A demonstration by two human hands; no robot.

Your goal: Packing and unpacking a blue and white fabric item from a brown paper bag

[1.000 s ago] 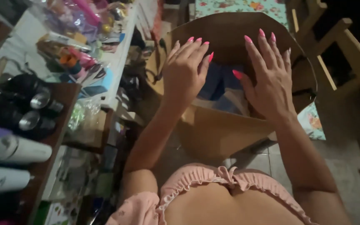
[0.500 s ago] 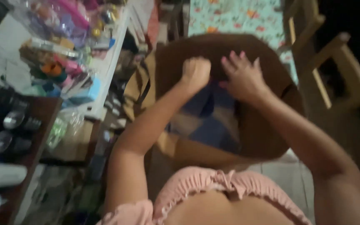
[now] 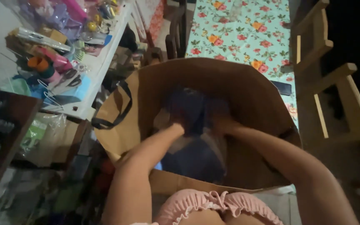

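- Head view: both hands are down inside the brown paper bag (image 3: 238,89), the left hand (image 3: 176,127) and right hand (image 3: 223,124) reaching the dark blue cloth (image 3: 196,110) in it.
- This looks like rummaging; lifting anything would need a firm grip.
- The fingers are sunk in shadow and blur, so I cannot tell whether they are apart or clamped.

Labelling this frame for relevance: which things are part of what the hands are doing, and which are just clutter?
In hand:
- brown paper bag, open, black handle
- dark blue fabric inside it
- left hand and right hand, both deep in the bag; grip too blurred to tell

Lying about:
- floral tablecloth
- wooden chair
- white table with colourful clutter
- clear plastic bag
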